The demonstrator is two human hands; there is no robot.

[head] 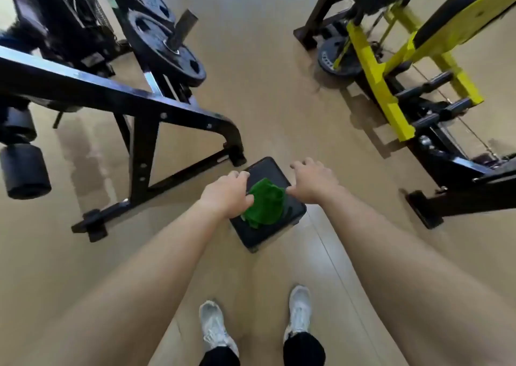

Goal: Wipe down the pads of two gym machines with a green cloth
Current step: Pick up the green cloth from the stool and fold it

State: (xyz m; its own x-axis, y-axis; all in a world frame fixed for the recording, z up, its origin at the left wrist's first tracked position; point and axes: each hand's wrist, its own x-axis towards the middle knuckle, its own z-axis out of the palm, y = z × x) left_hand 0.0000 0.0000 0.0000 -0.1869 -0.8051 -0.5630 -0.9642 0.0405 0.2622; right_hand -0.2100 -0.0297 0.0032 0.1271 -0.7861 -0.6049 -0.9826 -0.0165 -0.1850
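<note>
A green cloth [265, 205] lies bunched on a small black padded stool [269, 234] in the middle of the floor. My left hand [227, 192] rests at the cloth's left edge, fingers curled against it; whether it grips the cloth is unclear. My right hand [314, 182] hovers at the stool's right side with fingers spread, holding nothing. A black machine [134, 97] with weight plates stands to the left. A black and yellow machine [391, 86] stands to the right, its black pad [435, 22] partly in view.
Black roller pads [23, 167] hang at the far left. The black frame's foot [237, 156] sits close to the stool. A weight plate [337, 60] leans at the yellow machine's base. My white shoes [300, 310] stand on the tan floor behind the stool.
</note>
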